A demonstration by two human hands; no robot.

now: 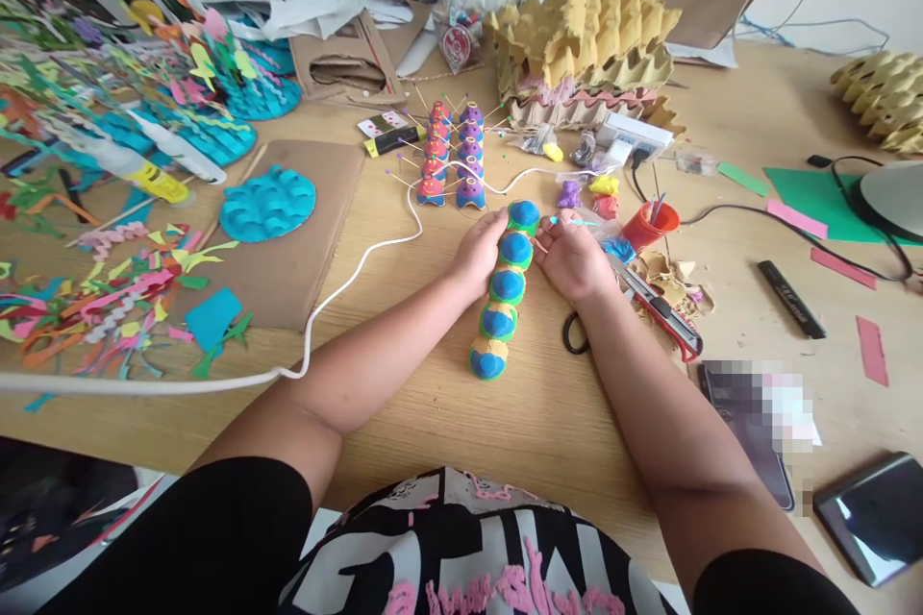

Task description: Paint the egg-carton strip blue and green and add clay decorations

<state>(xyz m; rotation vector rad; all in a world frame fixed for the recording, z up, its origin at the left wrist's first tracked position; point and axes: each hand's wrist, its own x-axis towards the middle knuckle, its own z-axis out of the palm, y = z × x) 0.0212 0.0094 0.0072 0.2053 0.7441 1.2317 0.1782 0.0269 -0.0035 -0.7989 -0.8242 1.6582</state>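
Note:
A strip of egg-carton cups (pixel 507 285), coated in blue and green with patches of bare yellow carton, points away from me above the wooden table. My left hand (pixel 479 255) grips its far left side, the fingers partly hidden behind it. On the other side, my right hand (pixel 575 259) is closed with a thin light-blue tool (pixel 575 222) between thumb and fingers, close to the strip's far end. Just beyond stand two finished-looking egg-carton caterpillars, one red and blue (pixel 433 154), the other purple and blue (pixel 471 156), with pins sticking out.
A white cable (pixel 310 346) crosses the table on the left. Paper scraps (pixel 115 298) and a blue disc (pixel 268 202) on cardboard lie there. To the right are a red cup (pixel 650 227), a utility knife (pixel 660 307), a black marker (pixel 791 299) and phones. Egg trays (pixel 584 38) stack behind.

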